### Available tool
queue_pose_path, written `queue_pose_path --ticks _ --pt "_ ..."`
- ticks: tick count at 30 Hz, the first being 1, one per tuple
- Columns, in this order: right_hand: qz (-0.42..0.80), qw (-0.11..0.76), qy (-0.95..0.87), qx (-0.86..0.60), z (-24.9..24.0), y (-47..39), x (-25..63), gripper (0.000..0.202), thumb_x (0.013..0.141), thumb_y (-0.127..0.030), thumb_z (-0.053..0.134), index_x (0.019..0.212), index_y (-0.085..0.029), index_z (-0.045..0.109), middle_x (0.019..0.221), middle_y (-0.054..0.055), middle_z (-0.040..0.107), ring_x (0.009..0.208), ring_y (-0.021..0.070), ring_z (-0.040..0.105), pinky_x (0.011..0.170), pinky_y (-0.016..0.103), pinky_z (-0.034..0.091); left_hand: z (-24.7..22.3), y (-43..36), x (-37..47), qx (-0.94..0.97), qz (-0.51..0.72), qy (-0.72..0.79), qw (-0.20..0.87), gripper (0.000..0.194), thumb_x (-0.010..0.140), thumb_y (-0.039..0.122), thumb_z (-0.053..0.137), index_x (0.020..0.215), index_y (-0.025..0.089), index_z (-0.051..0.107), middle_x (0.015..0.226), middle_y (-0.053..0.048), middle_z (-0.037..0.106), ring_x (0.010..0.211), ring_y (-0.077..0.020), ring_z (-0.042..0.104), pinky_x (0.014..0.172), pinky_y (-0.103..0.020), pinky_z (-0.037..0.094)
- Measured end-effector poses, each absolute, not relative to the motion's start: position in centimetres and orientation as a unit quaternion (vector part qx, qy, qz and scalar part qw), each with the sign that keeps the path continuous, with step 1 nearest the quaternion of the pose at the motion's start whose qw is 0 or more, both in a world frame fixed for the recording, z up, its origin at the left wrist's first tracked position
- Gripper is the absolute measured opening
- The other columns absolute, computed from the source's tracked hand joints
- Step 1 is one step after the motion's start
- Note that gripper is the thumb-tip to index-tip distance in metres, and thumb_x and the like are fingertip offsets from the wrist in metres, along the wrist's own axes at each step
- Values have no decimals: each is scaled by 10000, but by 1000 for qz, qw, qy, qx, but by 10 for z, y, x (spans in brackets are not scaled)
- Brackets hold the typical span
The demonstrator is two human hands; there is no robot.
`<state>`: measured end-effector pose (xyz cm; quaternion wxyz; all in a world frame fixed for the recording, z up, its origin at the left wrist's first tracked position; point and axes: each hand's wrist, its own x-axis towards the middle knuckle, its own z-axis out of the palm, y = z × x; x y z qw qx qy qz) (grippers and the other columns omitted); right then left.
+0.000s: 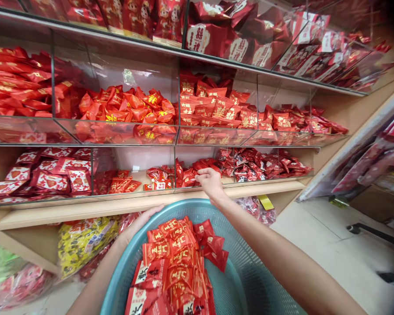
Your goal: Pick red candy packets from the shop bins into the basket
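The largest thing is the shelf unit, which goes across the view with its glass compartments, and red packets are lying in all its visible rows. Below it, on the right, the pale floor can be seen. In front of the unit is the blue-green basket, between the two forearms, with its far rim near the wooden edge of the lowest row. To the left of the basket, under this edge, there is a yellow bag in clear plastic. Inside the basket, the packet pile lies mostly toward the left side; it has red packets with gold letters and some with black and white print. The left hand is at the outer side of the far left rim; its fingers are partly hidden, so I cannot tell if they are clamped on the rim. The right hand reaches over the basket to the lowest row, with its thumb and fingertips close together just beside the loose red packets; I cannot tell if a packet is between them. The smallest group in the basket, the darker red packets, rests against the right side of the pile.
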<state>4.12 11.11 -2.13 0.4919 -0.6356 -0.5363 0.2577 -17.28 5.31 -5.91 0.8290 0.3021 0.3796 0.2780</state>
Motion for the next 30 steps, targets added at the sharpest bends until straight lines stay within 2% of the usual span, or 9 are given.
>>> queue_pose_path --ticks 5,9,11,14,19,23,26,28,30 --pt "284 560 -539 -561 7 88 64 197 688 -226 583 860 -133 558 628 -11 570 602 117 552 624 256 455 -56 54 -172 308 309 399 806 322 746 329 617 1031 185 658 875 -44 726 907 -230 655 848 -299 499" --pt "198 536 -657 -492 17 59 91 208 763 -285 545 936 -170 535 790 21 591 736 130 569 711 278 469 -58 54 -172 306 296 394 815 348 745 338 621 1036 148 649 926 -58 717 904 -227 656 865 -299 494" --pt "230 496 -692 -471 14 46 105 218 802 -309 508 986 -193 506 841 23 585 766 129 579 721 278 478 -62 55 -172 297 281 397 822 350 751 353 614 1015 126 653 931 -67 715 899 -228 657 860 -294 497" --pt "355 365 -731 -454 1 32 122 214 820 -322 484 990 -196 507 812 9 585 717 126 593 661 269 495 -67 57 -172 294 286 408 815 330 750 337 617 1009 137 656 940 -59 714 907 -224 655 861 -285 499" --pt "482 70 -748 -450 -23 23 133 118 789 -212 495 814 -157 597 699 -11 583 593 108 582 581 241 484 -61 55 -172 315 324 414 791 315 731 259 631 1041 204 652 970 -23 708 991 -216 621 891 -258 478" --pt "538 -46 -721 -434 -45 16 120 151 768 -119 474 773 -157 619 604 -31 555 525 99 572 539 219 466 -52 50 -168 314 335 429 778 351 754 275 603 1099 215 623 928 -33 716 1017 -227 606 897 -284 474" --pt "451 -84 -792 -403 -62 9 104 166 738 -63 501 759 -170 626 611 -20 583 581 120 595 541 203 441 -48 47 -166 312 335 437 774 352 754 258 596 1102 209 617 918 -22 718 970 -209 628 876 -277 484" --pt "298 -79 -860 -406 -67 4 96 154 740 -71 527 806 -172 622 725 23 640 705 163 623 594 226 445 -48 46 -165 311 331 438 776 334 738 235 606 1069 195 634 913 -16 719 929 -197 643 858 -260 489" --pt "138 -68 -886 -437 -66 -2 90 173 798 -119 496 931 -170 595 885 77 659 813 200 629 650 259 456 -48 46 -165 310 325 437 779 306 722 222 620 1022 176 656 905 -21 721 904 -196 650 845 -252 492"
